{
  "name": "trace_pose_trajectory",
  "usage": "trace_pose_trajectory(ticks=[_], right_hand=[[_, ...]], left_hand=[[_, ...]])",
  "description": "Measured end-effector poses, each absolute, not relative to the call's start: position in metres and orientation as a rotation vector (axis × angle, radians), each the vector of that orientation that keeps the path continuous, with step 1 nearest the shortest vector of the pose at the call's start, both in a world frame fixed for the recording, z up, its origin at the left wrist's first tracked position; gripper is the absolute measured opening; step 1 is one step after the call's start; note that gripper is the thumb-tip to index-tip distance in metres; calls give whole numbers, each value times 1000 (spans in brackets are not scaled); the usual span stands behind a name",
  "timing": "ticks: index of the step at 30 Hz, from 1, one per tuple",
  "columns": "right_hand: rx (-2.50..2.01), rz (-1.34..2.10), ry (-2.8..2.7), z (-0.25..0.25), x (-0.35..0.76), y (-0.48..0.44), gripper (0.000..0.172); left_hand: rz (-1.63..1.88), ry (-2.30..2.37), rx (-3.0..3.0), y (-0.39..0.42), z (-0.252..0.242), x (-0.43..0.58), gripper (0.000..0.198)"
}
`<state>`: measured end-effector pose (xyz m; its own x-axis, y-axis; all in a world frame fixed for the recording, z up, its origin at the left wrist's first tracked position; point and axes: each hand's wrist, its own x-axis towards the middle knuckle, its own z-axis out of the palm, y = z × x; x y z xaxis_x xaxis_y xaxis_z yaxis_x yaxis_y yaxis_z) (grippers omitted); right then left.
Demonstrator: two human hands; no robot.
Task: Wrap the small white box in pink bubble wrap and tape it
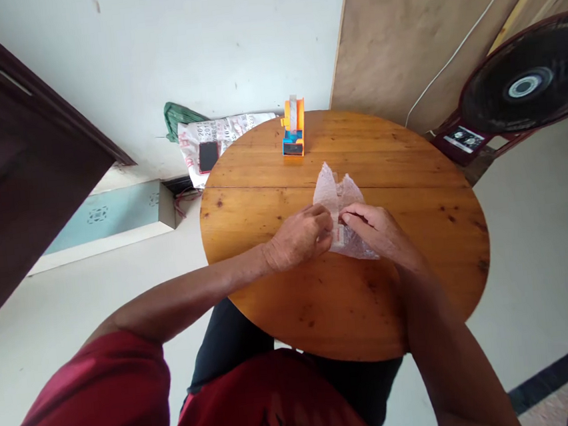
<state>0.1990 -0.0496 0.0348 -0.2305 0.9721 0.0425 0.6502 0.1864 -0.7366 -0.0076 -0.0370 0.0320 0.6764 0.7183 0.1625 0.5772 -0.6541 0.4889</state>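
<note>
A sheet of clear, pinkish bubble wrap (pixel 326 189) lies on the round wooden table, with two peaks sticking up at its far side. My left hand (pixel 306 236) grips its left edge, fingers curled in. From the right, my right hand (pixel 377 229) pinches the wrap near its middle with thumb and forefinger. Between the hands a small whitish piece with reddish marks (pixel 338 236) shows in or under the plastic; its kind is unclear.
An orange and blue tape dispenser (pixel 293 132) stands at the far edge of the wooden table (pixel 283 307). Beyond the table's left edge, a dark phone-like object (pixel 208 156) rests on a printed white sack (pixel 235 125). A large fan (pixel 523 86) is at the right.
</note>
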Motion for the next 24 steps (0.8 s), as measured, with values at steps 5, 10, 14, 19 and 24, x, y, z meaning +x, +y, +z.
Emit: trace_pose_trajectory(ticks=[5, 10, 14, 19, 24], right_hand=[[-1530, 1009, -1639, 21, 201, -43, 28], [-1611, 1121, -1574, 24, 201, -29, 29], [-1753, 1273, -1526, 42, 194, -6, 29], [-1859, 1168, -1551, 41, 181, 23, 30], [-1976, 1002, -1684, 26, 182, 36, 23]], left_hand=[[422, 1051, 2469, -37, 38, -4, 8], [374, 1035, 2505, -36, 40, -2, 11], [376, 1013, 2565, -37, 39, -1, 14], [408, 996, 2636, -39, 37, -3, 16], [514, 973, 2610, -41, 28, -4, 16]])
